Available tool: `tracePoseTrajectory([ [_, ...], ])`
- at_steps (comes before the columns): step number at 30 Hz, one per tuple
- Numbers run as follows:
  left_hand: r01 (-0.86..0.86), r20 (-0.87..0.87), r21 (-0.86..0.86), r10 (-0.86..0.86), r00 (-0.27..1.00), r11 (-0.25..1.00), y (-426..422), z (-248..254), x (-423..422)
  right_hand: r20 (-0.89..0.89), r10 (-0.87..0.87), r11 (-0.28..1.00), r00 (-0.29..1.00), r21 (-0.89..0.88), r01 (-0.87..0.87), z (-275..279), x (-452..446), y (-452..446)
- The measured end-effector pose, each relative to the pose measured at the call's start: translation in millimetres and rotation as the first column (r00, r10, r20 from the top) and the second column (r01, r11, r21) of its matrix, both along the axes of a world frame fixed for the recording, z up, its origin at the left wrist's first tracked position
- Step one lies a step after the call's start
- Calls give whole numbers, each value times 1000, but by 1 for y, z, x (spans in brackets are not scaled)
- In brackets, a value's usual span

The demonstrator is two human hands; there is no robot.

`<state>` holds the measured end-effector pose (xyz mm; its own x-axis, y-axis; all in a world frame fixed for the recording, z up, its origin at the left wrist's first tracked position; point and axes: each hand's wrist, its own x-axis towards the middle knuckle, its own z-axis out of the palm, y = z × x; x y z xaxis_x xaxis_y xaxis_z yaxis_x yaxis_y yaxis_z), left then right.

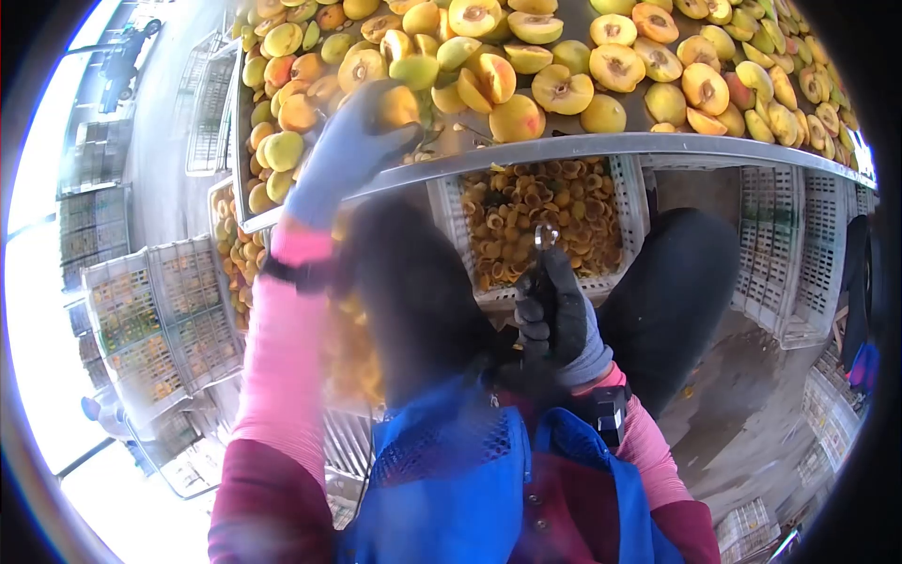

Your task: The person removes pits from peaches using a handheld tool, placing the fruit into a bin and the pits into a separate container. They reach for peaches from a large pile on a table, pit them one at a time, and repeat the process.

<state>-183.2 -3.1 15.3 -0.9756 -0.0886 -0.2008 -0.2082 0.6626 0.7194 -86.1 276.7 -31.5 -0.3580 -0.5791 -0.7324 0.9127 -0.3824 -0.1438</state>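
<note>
My left hand (362,141), in a grey glove with darker fingers, reaches over the metal table's near edge and is blurred by motion. Its fingers curl around a yellow-orange peach (399,107). Halved peaches (562,89) with brown, hollowed or pitted centres lie around it, mixed with whole-looking ones. My right hand (561,324), gloved in grey and black, is closed in front of my lap. It grips a dark-handled tool whose small shiny metal loop (545,236) points up toward the table. The rest of its handle is hidden by the fingers.
Below the table rim (601,146), a white crate (631,193) between my knees holds many small brownish-orange pieces. Another crate of fruit (225,202) stands at the left. Stacked plastic crates (164,320) line the left, and more crates (785,249) stand under the table's right side.
</note>
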Motion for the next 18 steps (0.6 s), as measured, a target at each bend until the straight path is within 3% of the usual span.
tracePoseTrajectory([
  [1,-67,0,254,69,998,965,16,14,17,-24,-21,1000,999,3,21,8,-1,0],
  [2,-130,19,492,138,990,861,35,26,34,-201,19,996,979,85,-2,18,0,-3],
  [3,-24,-79,699,111,991,715,46,20,47,-368,75,985,927,172,-12,30,1,-8],
  [4,-52,-85,769,182,980,637,67,22,60,-472,111,976,875,217,-7,37,2,-9],
  [7,-191,42,855,301,953,483,105,15,89,-541,-30,995,840,-97,-28,44,4,-17],
  [8,-212,60,883,347,936,419,116,19,95,-651,-24,999,759,-34,2,42,8,-19],
  [9,-137,-230,557,311,922,819,121,12,99,-745,-7,998,667,32,47,39,12,-22],
  [10,-83,-398,262,186,898,961,123,11,103,-871,79,985,484,144,98,23,18,-24],
  [11,-106,-534,-60,58,844,992,125,9,106,-913,172,965,369,232,125,20,21,-21],
  [12,-114,-559,-62,60,827,992,126,9,109,-930,267,933,253,315,172,23,22,-21],
  [14,-129,-607,-66,63,792,989,130,9,115,-881,429,866,200,464,187,41,21,-13],
  [18,-146,-650,-250,-54,758,957,137,14,124,-872,438,854,219,480,201,39,32,-10],
])
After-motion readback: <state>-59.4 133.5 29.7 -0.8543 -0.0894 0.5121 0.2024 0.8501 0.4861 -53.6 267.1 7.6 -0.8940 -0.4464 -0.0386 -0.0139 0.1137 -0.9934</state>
